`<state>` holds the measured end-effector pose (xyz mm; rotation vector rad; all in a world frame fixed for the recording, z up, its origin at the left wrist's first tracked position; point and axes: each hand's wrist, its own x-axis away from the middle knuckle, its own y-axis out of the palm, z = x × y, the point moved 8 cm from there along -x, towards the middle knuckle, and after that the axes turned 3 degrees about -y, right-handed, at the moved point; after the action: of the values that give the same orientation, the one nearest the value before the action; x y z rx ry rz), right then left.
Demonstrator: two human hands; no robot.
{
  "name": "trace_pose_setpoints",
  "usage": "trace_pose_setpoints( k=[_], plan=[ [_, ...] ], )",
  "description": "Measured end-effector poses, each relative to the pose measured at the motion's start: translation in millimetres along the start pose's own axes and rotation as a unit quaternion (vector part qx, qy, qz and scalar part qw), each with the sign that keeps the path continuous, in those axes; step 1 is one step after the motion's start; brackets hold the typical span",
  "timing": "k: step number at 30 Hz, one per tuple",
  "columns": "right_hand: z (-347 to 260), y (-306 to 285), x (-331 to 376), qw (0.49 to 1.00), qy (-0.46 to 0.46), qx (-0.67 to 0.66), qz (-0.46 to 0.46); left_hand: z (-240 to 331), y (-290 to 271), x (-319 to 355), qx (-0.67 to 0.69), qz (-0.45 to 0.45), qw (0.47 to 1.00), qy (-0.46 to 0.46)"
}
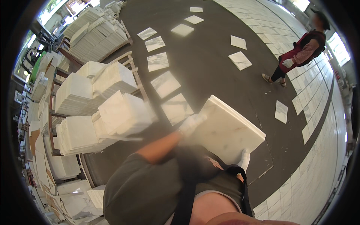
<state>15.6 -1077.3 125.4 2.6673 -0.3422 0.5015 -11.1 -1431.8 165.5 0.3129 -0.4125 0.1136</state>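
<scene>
I carry a stack of square white marble tiles (227, 129) in front of my chest. My left hand (191, 123), in a white glove, grips the stack's left edge. My right hand (244, 159), also gloved, holds it from underneath at the near right corner. The stack is tilted, its far corner pointing away over the dark floor (210, 63).
Wooden racks (129, 60) full of stacked white tiles stand at my left. Single tiles (165, 83) lie in a row on the dark floor ahead, others (240, 60) further right. A person in a red apron (300, 52) stands at the right near the laid pale tile floor (318, 123).
</scene>
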Motion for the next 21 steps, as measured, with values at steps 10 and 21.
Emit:
trace_pose_setpoints(
  k=[10,21],
  plan=[
    [-103.2,122.3,-237.9,0.964,0.026,0.159,-0.213,21.8,6.9,-153.4,0.111,0.184,0.976,0.046],
    [-111.4,334.9,-433.0,0.961,0.058,0.153,-0.222,164.5,-79.7,-350.3,-0.040,0.229,0.973,-0.014]
  ],
)
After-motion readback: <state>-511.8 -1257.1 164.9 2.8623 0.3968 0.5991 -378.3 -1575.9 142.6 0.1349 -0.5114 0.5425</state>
